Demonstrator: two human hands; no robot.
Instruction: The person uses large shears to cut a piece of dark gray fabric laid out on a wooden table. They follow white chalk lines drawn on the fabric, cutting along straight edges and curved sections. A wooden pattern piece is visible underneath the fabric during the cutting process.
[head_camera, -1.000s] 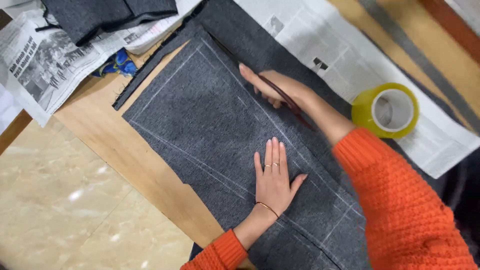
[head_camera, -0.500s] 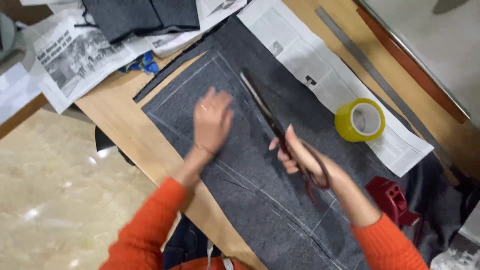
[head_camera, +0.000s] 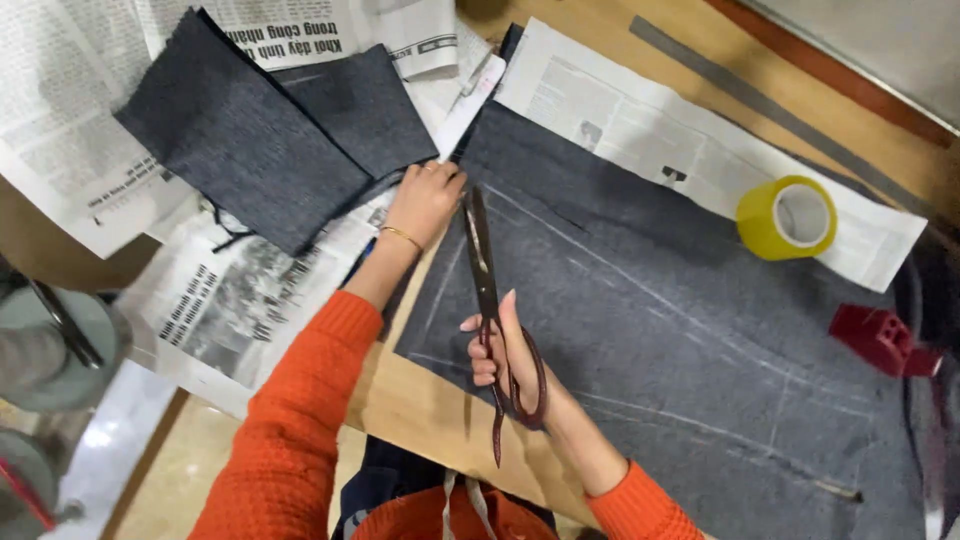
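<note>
A large dark grey cloth (head_camera: 650, 330) with white chalk lines lies spread on the wooden table (head_camera: 430, 410). My right hand (head_camera: 500, 345) grips long dark scissors (head_camera: 485, 275), blades pointing away from me along the cloth's left edge. My left hand (head_camera: 425, 200) rests on the far left corner of the cloth, fingers curled at its edge, a thin bracelet on the wrist. Both arms wear orange knit sleeves.
Cut grey fabric pieces (head_camera: 270, 135) lie on newspapers (head_camera: 200, 300) at the upper left. A yellow tape roll (head_camera: 787, 217) sits on another newspaper at the right, a red object (head_camera: 880, 338) beside the cloth, a long metal ruler (head_camera: 760, 105) at the back.
The view has swung left and closer. My left hand slid from the middle of the cloth to its far left corner. The scissors moved to the cloth's left edge.
</note>
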